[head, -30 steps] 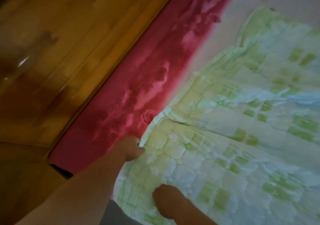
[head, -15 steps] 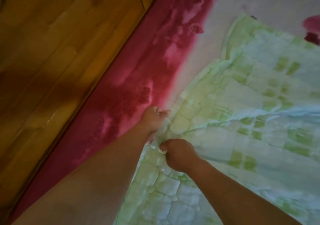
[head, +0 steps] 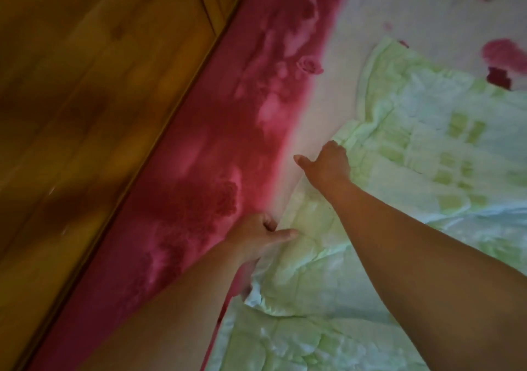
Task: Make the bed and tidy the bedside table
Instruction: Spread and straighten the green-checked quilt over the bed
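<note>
So, quilt (head: 427,148): pale green with darker green square patches and a stitched, puffy surface. It lies rumpled across the right half and bottom of the frame, on top of the bedsheet. Its left edge runs diagonally from the lower middle up toward the upper right, with folds and creases along the way.

Left hand (head: 261,238): in the lower middle of the frame, at the quilt's left edge where that edge meets the red band of the sheet. The fingers are curled under and the thumb lies stretched out to the right on top of the fabric, so the hand pinches the edge of the quilt. The bare forearm comes in from the bottom left.

Right hand (head: 328,165): just above and to the right of the left hand, further up the same edge. The fingers are curled into a folded lip of the quilt and grip it, though the fingertips are hidden. The thumb sticks out to the left over the pale part of the sheet. The bare forearm crosses the quilt from the lower right.

Bedsheet (head: 216,153): a deep red band with rose prints runs diagonally through the middle of the frame. It fades to off-white toward the upper right, where a few red flower blotches show.

Wooden floor (head: 85,91): amber boards fill the upper left and left side, bordering the red band.
</note>
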`<state>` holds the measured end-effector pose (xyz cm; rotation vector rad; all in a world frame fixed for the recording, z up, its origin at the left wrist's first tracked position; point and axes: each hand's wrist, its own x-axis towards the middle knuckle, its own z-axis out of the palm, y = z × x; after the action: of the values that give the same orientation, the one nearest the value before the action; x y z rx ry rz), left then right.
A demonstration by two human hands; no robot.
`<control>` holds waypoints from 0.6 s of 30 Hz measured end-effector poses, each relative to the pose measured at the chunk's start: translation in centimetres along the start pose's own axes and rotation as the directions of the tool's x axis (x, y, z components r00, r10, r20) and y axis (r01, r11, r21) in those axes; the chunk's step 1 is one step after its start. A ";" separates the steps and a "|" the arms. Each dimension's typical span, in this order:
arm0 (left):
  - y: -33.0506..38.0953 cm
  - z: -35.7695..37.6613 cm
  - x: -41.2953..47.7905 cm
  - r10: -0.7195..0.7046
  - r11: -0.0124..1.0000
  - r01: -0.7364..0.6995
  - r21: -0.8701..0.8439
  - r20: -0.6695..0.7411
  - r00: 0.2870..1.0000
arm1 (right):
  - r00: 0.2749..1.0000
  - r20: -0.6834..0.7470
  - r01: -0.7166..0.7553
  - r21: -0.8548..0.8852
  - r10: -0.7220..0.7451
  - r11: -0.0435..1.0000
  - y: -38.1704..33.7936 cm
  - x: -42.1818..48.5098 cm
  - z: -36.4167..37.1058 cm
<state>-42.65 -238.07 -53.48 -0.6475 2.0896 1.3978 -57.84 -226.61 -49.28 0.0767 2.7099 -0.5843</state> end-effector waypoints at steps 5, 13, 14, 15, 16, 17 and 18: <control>-0.4 0.0 0.4 0.055 0.960 -0.054 0.273 0.005 0.998 | 0.988 0.120 -0.090 -0.095 0.101 0.991 1.4 2.4 0.8; 0.1 1.2 0.3 0.267 0.844 -0.181 0.505 -0.103 0.958 | 0.976 0.105 -0.185 -0.063 0.191 0.981 2.1 3.6 0.6; 0.0 1.1 0.3 0.303 0.825 -0.181 0.535 -0.150 0.941 | 0.973 0.112 -0.200 -0.029 0.202 0.979 1.5 3.8 0.3; 0.1 0.8 0.4 0.320 0.818 -0.161 0.552 -0.205 0.925 | 0.976 0.088 -0.206 0.058 0.200 0.977 0.6 4.3 0.0; 0.4 0.4 0.9 0.327 0.817 -0.133 0.560 -0.261 0.908 | 0.982 0.034 -0.190 0.178 0.187 0.965 -0.3 5.3 -0.2; 0.9 -0.2 1.2 0.333 0.815 -0.105 0.569 -0.314 0.889 | 0.985 -0.046 -0.146 0.286 0.165 0.947 -1.3 6.3 -0.3; 1.3 -0.9 2.0 0.345 0.804 -0.078 0.589 -0.355 0.869 | 0.985 -0.105 -0.089 0.364 0.136 0.927 -2.2 7.2 -0.5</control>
<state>-45.07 -238.65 -53.63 -0.5160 2.8535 0.6819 -64.99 -228.64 -50.65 0.3745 2.6624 -1.0646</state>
